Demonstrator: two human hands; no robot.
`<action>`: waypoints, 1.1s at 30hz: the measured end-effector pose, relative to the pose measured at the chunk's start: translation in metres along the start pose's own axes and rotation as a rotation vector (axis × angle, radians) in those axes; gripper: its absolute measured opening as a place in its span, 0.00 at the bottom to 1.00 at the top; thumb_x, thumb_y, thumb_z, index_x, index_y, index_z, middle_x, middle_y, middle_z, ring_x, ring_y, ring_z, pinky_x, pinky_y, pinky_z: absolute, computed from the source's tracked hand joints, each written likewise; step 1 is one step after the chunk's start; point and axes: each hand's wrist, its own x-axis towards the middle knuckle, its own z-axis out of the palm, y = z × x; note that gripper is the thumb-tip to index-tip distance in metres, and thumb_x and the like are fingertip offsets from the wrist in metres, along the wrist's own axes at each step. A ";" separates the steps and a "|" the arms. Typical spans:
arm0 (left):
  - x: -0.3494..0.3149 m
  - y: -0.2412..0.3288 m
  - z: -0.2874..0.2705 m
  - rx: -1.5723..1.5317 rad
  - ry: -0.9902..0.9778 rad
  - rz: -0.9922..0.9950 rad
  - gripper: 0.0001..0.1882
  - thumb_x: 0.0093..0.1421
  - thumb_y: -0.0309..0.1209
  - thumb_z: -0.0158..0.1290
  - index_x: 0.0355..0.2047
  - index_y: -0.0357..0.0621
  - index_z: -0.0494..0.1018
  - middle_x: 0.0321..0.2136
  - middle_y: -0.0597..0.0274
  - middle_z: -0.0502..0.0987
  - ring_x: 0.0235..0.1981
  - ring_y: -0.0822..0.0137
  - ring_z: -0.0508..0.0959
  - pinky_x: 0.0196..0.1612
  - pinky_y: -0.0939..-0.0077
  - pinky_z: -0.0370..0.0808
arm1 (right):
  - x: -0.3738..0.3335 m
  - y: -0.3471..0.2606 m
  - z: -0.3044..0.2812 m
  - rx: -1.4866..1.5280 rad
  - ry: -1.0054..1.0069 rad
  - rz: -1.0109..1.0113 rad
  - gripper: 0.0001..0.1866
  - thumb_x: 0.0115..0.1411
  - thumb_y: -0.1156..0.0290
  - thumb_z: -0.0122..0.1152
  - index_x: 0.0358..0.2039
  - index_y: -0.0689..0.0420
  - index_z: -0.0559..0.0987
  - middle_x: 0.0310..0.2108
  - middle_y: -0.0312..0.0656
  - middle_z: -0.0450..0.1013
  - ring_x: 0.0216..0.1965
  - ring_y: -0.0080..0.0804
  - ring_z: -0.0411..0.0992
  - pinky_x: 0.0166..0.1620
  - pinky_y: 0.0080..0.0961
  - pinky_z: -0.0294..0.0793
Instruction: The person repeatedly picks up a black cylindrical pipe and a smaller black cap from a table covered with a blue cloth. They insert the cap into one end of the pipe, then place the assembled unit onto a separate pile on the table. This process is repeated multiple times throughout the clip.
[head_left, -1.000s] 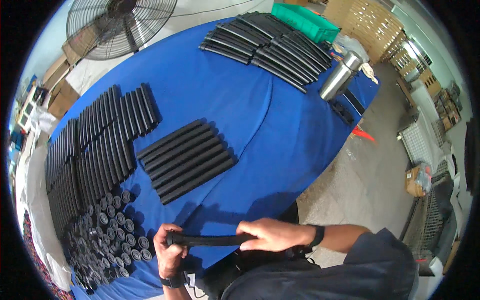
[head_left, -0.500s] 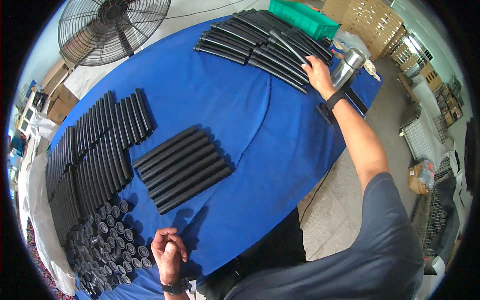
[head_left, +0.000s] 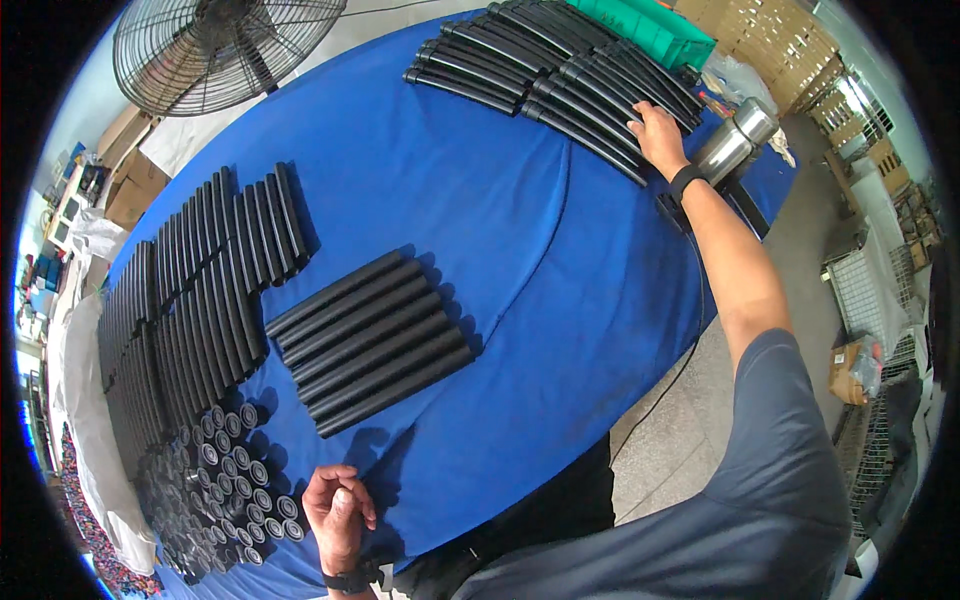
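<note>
Just beside right hand (head_left: 659, 140): steel flask (head_left: 736, 146)

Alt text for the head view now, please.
A person's right hand is at black tubes on the far side of a blue table, near a metal flask. The left hand hovers near round-ended black pieces; more tubes lie in rows.

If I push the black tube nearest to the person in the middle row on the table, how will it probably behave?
The black tube will probably roll, since it looks round and lies on its side. It seems stiff rather than floppy, because it lies straight. The wrinkled blue cloth might slow it a little.
</note>
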 end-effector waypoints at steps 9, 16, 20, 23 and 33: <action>0.000 0.003 0.006 0.048 0.040 -0.021 0.20 0.66 0.42 0.59 0.45 0.36 0.71 0.21 0.63 0.73 0.14 0.74 0.71 0.13 0.80 0.69 | -0.004 -0.014 -0.003 -0.151 0.081 0.055 0.15 0.56 0.67 0.69 0.43 0.58 0.80 0.39 0.51 0.76 0.48 0.54 0.73 0.50 0.49 0.73; 0.000 0.005 0.008 0.095 0.087 -0.092 0.13 0.67 0.35 0.56 0.43 0.37 0.72 0.20 0.63 0.72 0.14 0.72 0.71 0.15 0.78 0.68 | 0.001 -0.021 -0.022 -0.121 0.174 -0.045 0.19 0.57 0.62 0.68 0.44 0.61 0.80 0.39 0.56 0.77 0.44 0.55 0.75 0.48 0.48 0.74; -0.003 0.012 0.007 0.072 0.065 -0.119 0.10 0.68 0.32 0.54 0.40 0.36 0.73 0.20 0.62 0.72 0.16 0.71 0.72 0.17 0.78 0.68 | -0.034 -0.115 -0.057 0.397 0.070 -0.053 0.19 0.64 0.65 0.63 0.50 0.63 0.78 0.43 0.54 0.77 0.46 0.49 0.76 0.51 0.41 0.74; -0.012 0.012 -0.001 0.076 0.096 -0.163 0.11 0.68 0.33 0.57 0.36 0.36 0.75 0.21 0.64 0.74 0.19 0.74 0.74 0.21 0.78 0.71 | -0.104 -0.229 -0.115 0.553 -0.004 -0.346 0.18 0.63 0.68 0.63 0.51 0.63 0.77 0.48 0.52 0.75 0.52 0.49 0.72 0.57 0.40 0.70; -0.035 0.043 0.023 0.690 -0.186 0.095 0.11 0.60 0.32 0.65 0.33 0.37 0.78 0.27 0.62 0.79 0.28 0.69 0.79 0.33 0.72 0.75 | -0.238 -0.365 -0.169 0.452 -0.421 -0.759 0.30 0.58 0.72 0.65 0.60 0.66 0.70 0.63 0.54 0.65 0.65 0.49 0.61 0.69 0.47 0.58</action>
